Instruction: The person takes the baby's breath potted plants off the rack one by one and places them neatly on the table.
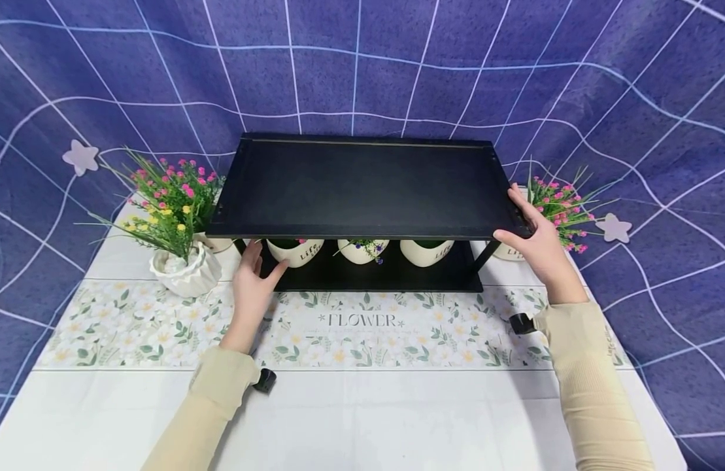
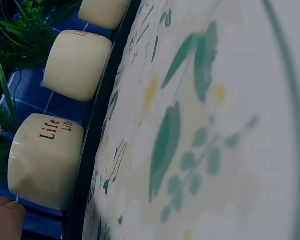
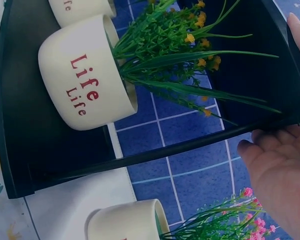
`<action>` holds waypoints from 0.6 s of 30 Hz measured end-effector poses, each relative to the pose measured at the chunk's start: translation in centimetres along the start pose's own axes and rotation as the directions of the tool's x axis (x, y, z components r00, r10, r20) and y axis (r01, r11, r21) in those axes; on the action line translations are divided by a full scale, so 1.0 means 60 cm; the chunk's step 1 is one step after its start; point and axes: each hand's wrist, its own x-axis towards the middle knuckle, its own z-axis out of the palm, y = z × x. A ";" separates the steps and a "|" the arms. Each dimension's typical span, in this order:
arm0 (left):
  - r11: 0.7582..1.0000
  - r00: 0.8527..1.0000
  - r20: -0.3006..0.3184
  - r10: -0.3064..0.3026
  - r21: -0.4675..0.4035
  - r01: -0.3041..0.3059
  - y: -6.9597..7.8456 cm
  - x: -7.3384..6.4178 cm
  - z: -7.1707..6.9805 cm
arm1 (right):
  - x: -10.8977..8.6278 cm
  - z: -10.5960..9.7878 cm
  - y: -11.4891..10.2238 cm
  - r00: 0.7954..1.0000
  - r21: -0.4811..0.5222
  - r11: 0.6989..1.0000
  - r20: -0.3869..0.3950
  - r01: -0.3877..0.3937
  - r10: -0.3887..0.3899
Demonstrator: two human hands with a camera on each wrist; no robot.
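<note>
A two-tier black shelf (image 1: pixel 362 186) stands on the table. On its lower tier are several cream pots, among them the left pot (image 1: pixel 294 254), the middle pot (image 1: pixel 365 252) and the right pot (image 1: pixel 427 253). My left hand (image 1: pixel 253 284) is at the shelf's left end, thumb spread toward the front of the left pot, fingers beside it. In the left wrist view "Life" lettering shows on that pot (image 2: pixel 47 162); only parts of the hand appear, and contact is unclear. My right hand (image 1: pixel 535 252) grips the right front corner of the top board, its thumb at the front edge.
Left of the shelf are a white ribbed pot (image 1: pixel 188 271) with yellow flowers and pink flowers (image 1: pixel 174 180) behind it. A pink-flowered plant (image 1: pixel 559 209) stands right, close to my right hand. A floral runner (image 1: pixel 362 330) crosses the white table (image 1: pixel 362 418); a blue gridded curtain (image 1: pixel 362 78) hangs behind.
</note>
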 end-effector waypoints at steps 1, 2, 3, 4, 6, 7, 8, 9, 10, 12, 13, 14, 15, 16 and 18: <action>1.000 1.000 0.012 -0.002 0.008 0.002 -0.001 0.003 0.002 | 0.000 0.000 0.000 1.000 0.002 1.000 -0.002 0.000 0.000; 1.000 1.000 0.021 -0.002 0.024 0.002 -0.003 0.006 0.003 | 0.000 0.000 0.000 1.000 0.005 1.000 -0.002 0.000 0.000; 0.999 1.000 0.026 -0.001 0.035 0.000 -0.004 0.009 0.004 | 0.000 0.000 0.000 1.000 0.008 1.000 -0.002 0.001 -0.001; 0.999 0.999 0.033 0.000 0.038 -0.002 -0.006 0.013 0.006 | 0.000 0.000 -0.001 1.000 0.010 1.000 -0.001 0.000 0.000; 0.999 0.999 0.044 0.006 0.047 -0.008 -0.007 0.019 0.009 | 0.000 -0.001 -0.002 1.000 0.007 1.000 0.003 -0.001 0.001; 0.998 0.999 0.047 0.015 0.052 -0.018 -0.008 0.021 0.010 | 0.000 -0.001 -0.002 1.000 0.007 1.000 0.006 -0.004 0.004; 0.998 0.998 0.051 0.021 0.061 -0.025 -0.009 0.024 0.011 | 0.000 -0.001 -0.002 1.000 0.006 1.000 0.009 -0.005 0.005; 0.997 0.998 0.053 0.029 0.065 -0.032 -0.010 0.026 0.012 | -0.001 -0.001 -0.003 1.000 0.009 1.000 0.011 -0.007 0.006; 0.997 0.998 0.057 0.035 0.074 -0.039 -0.010 0.027 0.013 | -0.001 -0.001 -0.002 1.000 0.009 1.000 0.014 -0.007 0.007; 0.994 0.997 0.061 0.051 0.095 -0.056 -0.009 0.030 0.015 | -0.001 -0.002 -0.003 1.000 0.018 1.000 0.015 -0.013 0.013; 0.992 0.997 0.061 0.056 0.106 -0.062 -0.009 0.031 0.015 | -0.001 -0.002 -0.003 1.000 0.023 1.000 0.014 -0.016 0.016; 0.992 0.996 0.060 0.062 0.110 -0.068 -0.009 0.032 0.016 | -0.001 -0.002 -0.004 1.000 0.025 1.000 0.013 -0.017 0.017; 0.990 0.996 0.059 0.067 0.120 -0.073 -0.009 0.034 0.017 | -0.001 -0.002 -0.004 1.000 0.026 0.999 0.012 -0.020 0.020; 0.989 0.996 0.061 0.069 0.124 -0.076 -0.009 0.035 0.018 | -0.001 -0.002 -0.005 1.000 0.021 1.000 0.012 -0.023 0.022; 0.988 0.995 0.063 0.073 0.132 -0.081 -0.010 0.038 0.020 | -0.001 -0.002 -0.006 0.999 0.014 0.999 0.013 -0.032 0.032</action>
